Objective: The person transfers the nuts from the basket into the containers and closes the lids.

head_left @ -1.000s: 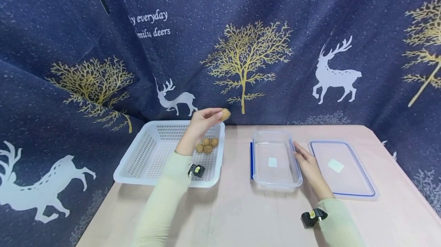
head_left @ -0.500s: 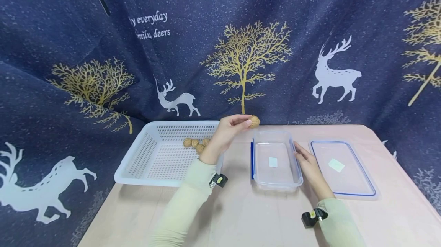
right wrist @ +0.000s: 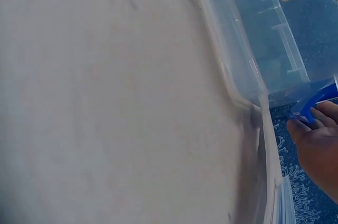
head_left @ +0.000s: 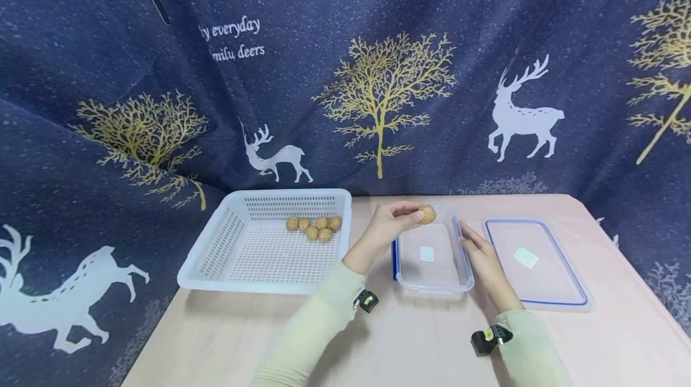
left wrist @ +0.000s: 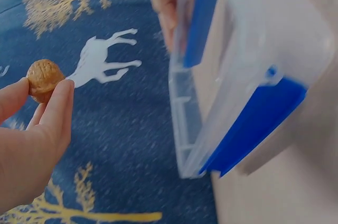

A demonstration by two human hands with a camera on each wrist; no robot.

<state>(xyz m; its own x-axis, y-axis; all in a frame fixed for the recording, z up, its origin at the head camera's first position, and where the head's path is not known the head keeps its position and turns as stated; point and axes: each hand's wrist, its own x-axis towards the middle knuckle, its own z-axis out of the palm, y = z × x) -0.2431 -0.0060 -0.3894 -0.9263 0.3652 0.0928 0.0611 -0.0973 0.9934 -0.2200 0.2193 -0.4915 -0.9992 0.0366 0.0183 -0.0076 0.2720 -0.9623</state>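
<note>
A walnut (head_left: 427, 214) is pinched between the thumb and fingertips of my left hand (head_left: 384, 226), over the back part of a clear plastic food container (head_left: 434, 287). The left wrist view shows the walnut (left wrist: 45, 80) at the fingertips, with the container's blue latch (left wrist: 259, 126) to its right. My right hand (head_left: 487, 262) holds the container's right side near the rim, and in the right wrist view its fingers are at the blue latch flap (right wrist: 317, 100). On the container's floor lies a pale label (head_left: 427, 254).
To the left stands a white perforated basket (head_left: 259, 285) with several walnuts (head_left: 322, 222) in its back right corner. A clear lid (head_left: 540, 285) with a blue seal lies flat right of the container. Behind the table hangs a dark blue cloth (head_left: 302, 93) printed with deer and trees.
My left hand has carried the walnut rightward from above the basket, then lowered it over the container. Walnuts in the basket have come into view. The right hand stays in place.
</note>
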